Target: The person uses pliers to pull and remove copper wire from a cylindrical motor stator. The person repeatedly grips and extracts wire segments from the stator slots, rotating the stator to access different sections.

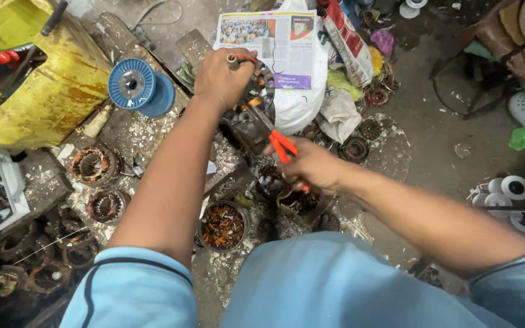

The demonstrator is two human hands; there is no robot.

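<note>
Left hand is gripping the top of a dark motor stator over the cluttered floor, right hand squeezing orange-handled pliers into it — looks like mid winding-removal. Next bit probably needs a firm pull while the stator's steadied.

Plier tips hidden among the motor stator windings

Two hands: the left hand and the right hand. One pair of orange-handled pliers, one blue spool, one newspaper, one tin of copper scraps, at least three wound stators at left, three white reels at right
</note>
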